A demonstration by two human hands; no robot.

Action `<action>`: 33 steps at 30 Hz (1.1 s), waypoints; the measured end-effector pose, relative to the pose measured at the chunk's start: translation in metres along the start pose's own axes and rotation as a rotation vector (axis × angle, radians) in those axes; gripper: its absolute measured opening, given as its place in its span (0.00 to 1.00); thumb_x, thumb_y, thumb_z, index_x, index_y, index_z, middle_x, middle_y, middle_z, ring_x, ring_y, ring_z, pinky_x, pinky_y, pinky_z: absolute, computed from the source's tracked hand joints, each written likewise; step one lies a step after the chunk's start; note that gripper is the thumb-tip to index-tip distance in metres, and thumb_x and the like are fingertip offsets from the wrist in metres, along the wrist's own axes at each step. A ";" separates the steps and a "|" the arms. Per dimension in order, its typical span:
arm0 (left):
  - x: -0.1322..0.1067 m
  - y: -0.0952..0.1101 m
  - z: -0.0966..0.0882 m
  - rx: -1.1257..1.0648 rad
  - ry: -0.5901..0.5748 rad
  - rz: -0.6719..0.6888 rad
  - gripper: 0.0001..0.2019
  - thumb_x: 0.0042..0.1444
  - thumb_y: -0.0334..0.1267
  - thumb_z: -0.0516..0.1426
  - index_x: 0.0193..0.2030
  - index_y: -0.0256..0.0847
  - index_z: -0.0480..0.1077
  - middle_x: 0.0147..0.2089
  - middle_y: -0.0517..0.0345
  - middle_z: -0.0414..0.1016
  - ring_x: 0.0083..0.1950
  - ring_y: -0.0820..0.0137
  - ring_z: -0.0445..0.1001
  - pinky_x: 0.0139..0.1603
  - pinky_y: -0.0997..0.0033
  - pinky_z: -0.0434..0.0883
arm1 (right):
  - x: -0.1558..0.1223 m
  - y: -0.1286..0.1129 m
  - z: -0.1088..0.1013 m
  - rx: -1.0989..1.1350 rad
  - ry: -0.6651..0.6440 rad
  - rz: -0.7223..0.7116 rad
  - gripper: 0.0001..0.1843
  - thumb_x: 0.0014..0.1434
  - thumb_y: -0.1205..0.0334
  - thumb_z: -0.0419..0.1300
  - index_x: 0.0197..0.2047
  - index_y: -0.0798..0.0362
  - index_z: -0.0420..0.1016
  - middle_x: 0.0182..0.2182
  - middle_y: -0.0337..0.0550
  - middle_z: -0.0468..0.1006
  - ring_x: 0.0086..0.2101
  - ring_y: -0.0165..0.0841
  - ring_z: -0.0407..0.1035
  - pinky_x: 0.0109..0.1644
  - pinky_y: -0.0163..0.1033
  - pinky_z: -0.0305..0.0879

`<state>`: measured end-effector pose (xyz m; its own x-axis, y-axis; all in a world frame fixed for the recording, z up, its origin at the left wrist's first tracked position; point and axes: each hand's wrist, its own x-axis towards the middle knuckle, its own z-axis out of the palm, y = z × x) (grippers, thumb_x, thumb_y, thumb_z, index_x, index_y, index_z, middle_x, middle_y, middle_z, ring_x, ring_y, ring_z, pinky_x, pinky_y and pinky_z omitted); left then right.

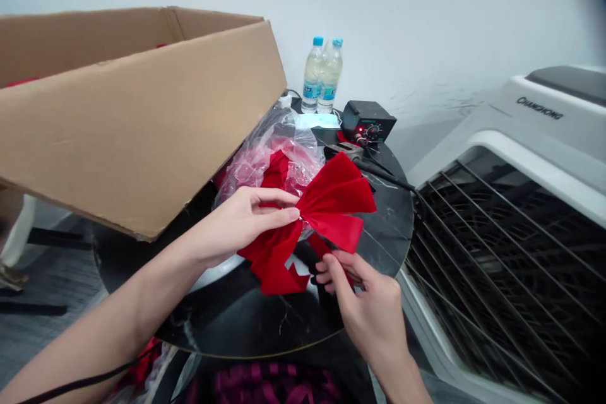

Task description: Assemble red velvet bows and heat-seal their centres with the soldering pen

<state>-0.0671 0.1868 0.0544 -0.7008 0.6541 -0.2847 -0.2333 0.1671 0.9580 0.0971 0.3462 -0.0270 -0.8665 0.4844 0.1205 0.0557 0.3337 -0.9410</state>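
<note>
A red velvet bow (326, 199) is held above the black marble round table (374, 227), its loops spread to the right. My left hand (241, 224) pinches the bow's gathered centre between thumb and fingers, where a small metal wire glints. My right hand (360, 297) grips a lower ribbon tail of the bow (279, 265) with its fingertips. Behind the bow lies a clear plastic bag (269, 161) with more red velvet inside.
A large cardboard box (127, 113) overhangs the table's left side. Behind the bag stand two water bottles (322, 76) and a black soldering station (368, 121) with a dark cord (383, 173). A white Changhong appliance with a metal grille (506, 252) fills the right.
</note>
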 end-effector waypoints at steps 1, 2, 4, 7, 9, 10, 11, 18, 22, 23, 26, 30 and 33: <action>-0.003 0.000 0.002 -0.029 -0.016 -0.034 0.15 0.57 0.41 0.70 0.49 0.39 0.80 0.43 0.55 0.85 0.43 0.71 0.82 0.46 0.76 0.76 | 0.004 -0.001 0.003 0.017 -0.003 0.028 0.14 0.68 0.51 0.63 0.42 0.52 0.83 0.33 0.46 0.86 0.30 0.39 0.82 0.36 0.40 0.81; -0.005 0.000 0.005 -0.045 -0.032 -0.057 0.16 0.57 0.41 0.70 0.50 0.39 0.80 0.42 0.55 0.85 0.42 0.71 0.83 0.45 0.76 0.77 | 0.008 -0.002 0.006 0.054 -0.022 0.060 0.14 0.68 0.50 0.63 0.41 0.52 0.83 0.32 0.48 0.86 0.29 0.40 0.82 0.35 0.41 0.81; -0.009 -0.002 0.010 -0.044 -0.048 -0.068 0.21 0.54 0.40 0.72 0.54 0.40 0.78 0.40 0.57 0.83 0.39 0.71 0.83 0.42 0.75 0.77 | 0.013 -0.004 0.012 0.155 -0.057 0.100 0.16 0.68 0.48 0.63 0.37 0.52 0.83 0.32 0.50 0.86 0.29 0.41 0.81 0.35 0.43 0.81; -0.010 -0.005 0.017 -0.022 -0.013 -0.041 0.33 0.48 0.36 0.75 0.62 0.43 0.73 0.34 0.63 0.80 0.35 0.71 0.82 0.40 0.75 0.78 | 0.018 -0.008 0.017 0.257 -0.082 0.089 0.18 0.67 0.47 0.62 0.31 0.50 0.80 0.29 0.49 0.84 0.29 0.41 0.79 0.36 0.45 0.81; -0.009 -0.008 0.019 -0.048 0.004 -0.060 0.38 0.47 0.35 0.75 0.65 0.43 0.70 0.31 0.65 0.80 0.34 0.72 0.82 0.41 0.76 0.77 | 0.019 -0.008 0.017 0.257 -0.111 0.074 0.19 0.67 0.48 0.62 0.29 0.49 0.78 0.27 0.47 0.83 0.28 0.40 0.78 0.35 0.44 0.80; -0.008 -0.010 0.020 -0.073 -0.001 -0.084 0.37 0.48 0.34 0.75 0.65 0.42 0.70 0.31 0.65 0.80 0.34 0.73 0.82 0.42 0.77 0.77 | 0.020 -0.007 0.016 0.256 -0.134 0.064 0.19 0.68 0.49 0.61 0.28 0.49 0.78 0.27 0.46 0.82 0.27 0.39 0.78 0.34 0.43 0.79; -0.008 -0.012 0.020 -0.105 -0.010 -0.116 0.35 0.48 0.34 0.74 0.64 0.41 0.72 0.31 0.65 0.80 0.34 0.74 0.82 0.42 0.78 0.77 | 0.021 -0.006 0.015 0.257 -0.155 0.049 0.19 0.68 0.50 0.61 0.28 0.49 0.77 0.26 0.46 0.81 0.27 0.38 0.77 0.33 0.41 0.78; -0.006 -0.028 0.017 -0.274 -0.140 -0.181 0.09 0.51 0.33 0.73 0.34 0.34 0.79 0.35 0.55 0.84 0.37 0.74 0.83 0.41 0.80 0.77 | 0.033 0.007 0.010 0.256 -0.240 -0.021 0.23 0.63 0.45 0.66 0.22 0.51 0.74 0.23 0.47 0.80 0.24 0.37 0.75 0.31 0.41 0.77; -0.003 -0.031 0.015 -0.229 -0.124 -0.117 0.12 0.51 0.35 0.73 0.41 0.38 0.81 0.38 0.57 0.84 0.41 0.72 0.83 0.46 0.76 0.78 | 0.034 0.010 0.006 0.196 -0.204 -0.042 0.24 0.60 0.40 0.67 0.24 0.50 0.75 0.25 0.48 0.81 0.26 0.40 0.76 0.33 0.44 0.78; -0.003 -0.031 0.014 -0.176 -0.100 -0.077 0.16 0.51 0.36 0.73 0.46 0.39 0.81 0.39 0.57 0.83 0.42 0.71 0.83 0.49 0.74 0.77 | 0.035 0.010 0.003 0.168 -0.186 -0.056 0.23 0.60 0.40 0.67 0.26 0.50 0.75 0.26 0.48 0.82 0.27 0.41 0.76 0.33 0.45 0.78; -0.004 -0.030 0.008 0.069 -0.027 0.127 0.22 0.53 0.37 0.72 0.55 0.42 0.80 0.43 0.56 0.83 0.48 0.68 0.81 0.55 0.70 0.76 | 0.043 0.006 -0.019 0.067 -0.178 -0.102 0.18 0.57 0.48 0.70 0.25 0.49 0.75 0.23 0.44 0.79 0.27 0.40 0.75 0.34 0.44 0.76; -0.009 -0.037 -0.007 0.469 0.011 0.500 0.05 0.62 0.35 0.66 0.43 0.42 0.84 0.46 0.51 0.82 0.50 0.65 0.79 0.55 0.65 0.74 | 0.059 0.004 -0.074 -0.272 -0.396 -0.134 0.15 0.65 0.59 0.62 0.26 0.50 0.78 0.20 0.38 0.78 0.21 0.33 0.73 0.28 0.36 0.70; -0.016 -0.043 -0.023 0.742 -0.054 0.709 0.10 0.65 0.30 0.61 0.41 0.46 0.84 0.45 0.52 0.82 0.53 0.63 0.77 0.62 0.60 0.70 | 0.061 0.005 -0.112 -0.557 -0.315 -0.168 0.14 0.69 0.53 0.58 0.38 0.50 0.83 0.22 0.38 0.81 0.19 0.33 0.74 0.24 0.36 0.67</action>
<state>-0.0609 0.1525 0.0171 -0.4798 0.8091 0.3393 0.7107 0.1316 0.6910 0.0997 0.4679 0.0110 -0.9847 0.1578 0.0736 0.0820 0.7935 -0.6030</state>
